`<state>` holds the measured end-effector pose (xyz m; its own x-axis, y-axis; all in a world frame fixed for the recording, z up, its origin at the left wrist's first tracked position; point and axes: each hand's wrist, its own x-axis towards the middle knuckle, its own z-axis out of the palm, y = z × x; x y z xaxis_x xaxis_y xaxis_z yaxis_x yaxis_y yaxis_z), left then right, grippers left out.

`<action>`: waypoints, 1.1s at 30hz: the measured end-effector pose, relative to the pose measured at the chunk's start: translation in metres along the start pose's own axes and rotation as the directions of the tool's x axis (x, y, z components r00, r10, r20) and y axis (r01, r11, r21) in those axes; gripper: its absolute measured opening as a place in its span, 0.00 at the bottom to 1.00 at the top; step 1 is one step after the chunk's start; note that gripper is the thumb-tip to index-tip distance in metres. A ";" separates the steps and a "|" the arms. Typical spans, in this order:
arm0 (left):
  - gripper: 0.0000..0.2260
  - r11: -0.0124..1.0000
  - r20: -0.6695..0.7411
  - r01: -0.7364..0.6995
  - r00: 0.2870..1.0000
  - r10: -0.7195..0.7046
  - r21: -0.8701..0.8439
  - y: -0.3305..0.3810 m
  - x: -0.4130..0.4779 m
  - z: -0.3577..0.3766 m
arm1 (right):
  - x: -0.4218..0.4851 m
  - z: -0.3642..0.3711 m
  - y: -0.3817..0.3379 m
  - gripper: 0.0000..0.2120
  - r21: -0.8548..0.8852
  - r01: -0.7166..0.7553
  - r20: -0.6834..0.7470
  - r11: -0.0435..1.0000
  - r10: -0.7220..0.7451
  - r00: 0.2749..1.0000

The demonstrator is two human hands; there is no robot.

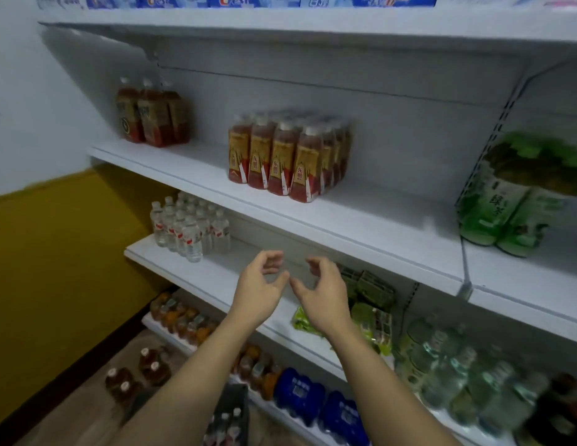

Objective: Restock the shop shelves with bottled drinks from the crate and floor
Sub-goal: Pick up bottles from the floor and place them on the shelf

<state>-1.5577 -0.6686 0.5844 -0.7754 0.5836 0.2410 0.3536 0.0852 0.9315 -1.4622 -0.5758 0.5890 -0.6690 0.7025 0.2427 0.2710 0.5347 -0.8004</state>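
Between loads, the left hand (pixel 260 286) and right hand (pixel 324 292) hover empty and loosely curled at mid-frame; next likely means stooping for the amber white-capped plastic bottles (pixel 136 376) on the floor at lower left, near the dark plastic crate (pixel 231 410).

Your left grip (pixel 260 286) and right grip (pixel 324 292) hang side by side, close but apart. Both are empty, fingers loosely curled, in front of a shelf (pixel 216 273). Water bottles (pixel 190 226) stand at its left end. One shelf up: red tea pack (pixel 287 159). Floor: four brown bottles (pixel 153 370) near the crate (pixel 239 402).
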 end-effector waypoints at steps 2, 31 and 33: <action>0.14 0.998 0.006 0.057 0.998 -0.057 0.000 -0.009 -0.013 0.020 | -0.008 -0.003 0.024 0.23 0.033 -0.045 0.025 0.998 0.045 0.999; 0.08 0.658 0.099 0.711 0.657 -0.748 0.250 -0.303 -0.226 0.127 | -0.186 0.142 0.314 0.16 -0.239 -0.557 0.557 0.796 0.582 0.593; 0.06 0.642 0.114 0.711 0.640 -0.760 0.288 -0.327 -0.237 0.131 | -0.200 0.161 0.330 0.15 -0.263 -0.567 0.557 0.780 0.603 0.571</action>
<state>-1.4210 -0.7288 0.1874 -0.7052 0.4013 -0.5846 -0.1734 0.7018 0.6910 -1.3501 -0.6153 0.1884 -0.6041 0.4618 -0.6494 0.7732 0.1426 -0.6179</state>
